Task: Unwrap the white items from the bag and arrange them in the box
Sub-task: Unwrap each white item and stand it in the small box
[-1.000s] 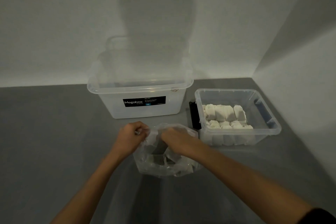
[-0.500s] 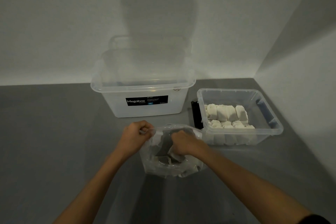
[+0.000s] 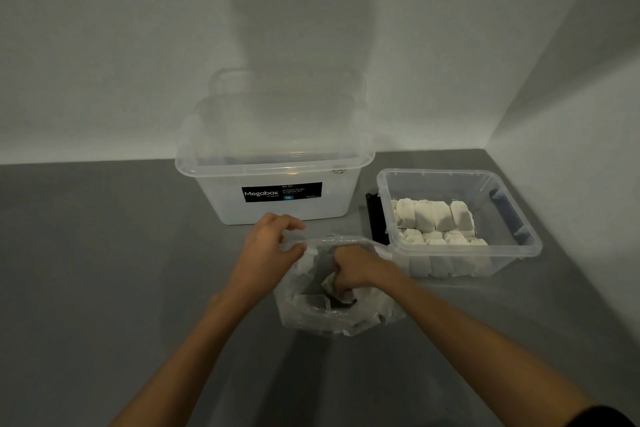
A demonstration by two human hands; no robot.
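On the grey desk (image 3: 104, 288), one crumpled clear plastic bag (image 3: 311, 319) near two containers: a large lidded translucent tub (image 3: 277, 184) labelled Megabox behind, and a small open clear plastic box (image 3: 530, 246) just to the right, holding two rows of white squarish packets (image 3: 433, 215), four in the back row. Left hand (image 3: 268, 248) pinching the bag's rim; right hand (image 3: 362, 269) inside the bag, fingers curled around one crinkled white packet (image 3: 330, 284).

Bare indoor corner with a household-storage look; the exact room type can't be told. Two plain white walls (image 3: 104, 45) meet a smooth grey surface (image 3: 86, 270). A clear storage tub (image 3: 282, 191) labelled "Megabox", 12L, stands by the back wall, a smaller clear box (image 3: 502, 251) beside it. Dim light; a person's shadow (image 3: 301, 28) falls on the wall.
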